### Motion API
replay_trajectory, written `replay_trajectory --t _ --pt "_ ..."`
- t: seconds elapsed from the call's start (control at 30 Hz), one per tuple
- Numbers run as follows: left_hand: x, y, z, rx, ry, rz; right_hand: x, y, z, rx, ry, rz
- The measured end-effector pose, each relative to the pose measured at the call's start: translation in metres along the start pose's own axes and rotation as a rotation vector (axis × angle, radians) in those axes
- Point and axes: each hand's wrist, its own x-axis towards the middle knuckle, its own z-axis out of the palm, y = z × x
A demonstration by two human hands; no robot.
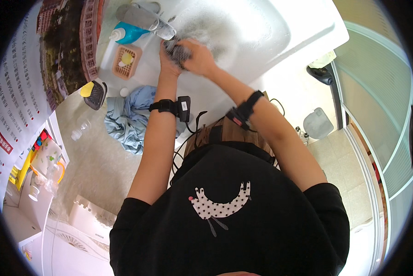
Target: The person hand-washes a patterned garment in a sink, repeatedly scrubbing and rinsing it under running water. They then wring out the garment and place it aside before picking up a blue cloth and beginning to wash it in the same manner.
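Note:
Just below the tap spout (165, 30), at the edge of the white sink (258, 45), a dark wet cloth (179, 54) is bunched between both hands. My left hand (168, 60) holds it from the left side, its fingers partly hidden by the cloth. My right hand (198, 57) grips it from the right, slightly blurred. Greyish suds and water lie in the basin beyond. Each forearm wears a black strap with a small device. What the cloth is exactly cannot be told.
Left of the hands are a blue pump bottle (130, 33), a peach soap dish (127, 62) holding yellow soap, and a heap of light blue cloth (130, 117). A dark brush (95, 95) lies farther left. Black cables hang near the sink's front edge.

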Motion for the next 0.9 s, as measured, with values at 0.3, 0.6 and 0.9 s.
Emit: replay_trajectory --t 0.3,0.6,0.9 --pt "-0.018 -0.013 0.032 0.072 0.107 0.073 0.017 -0.028 -0.002 -0.388 0.023 0.277" --pt "-0.035 0.004 0.058 0.598 0.244 0.114 0.075 0.085 -0.11 -0.088 0.007 0.456" --pt "-0.02 -0.004 0.033 0.083 0.153 -0.069 0.043 0.045 0.0 0.182 -0.204 0.486"
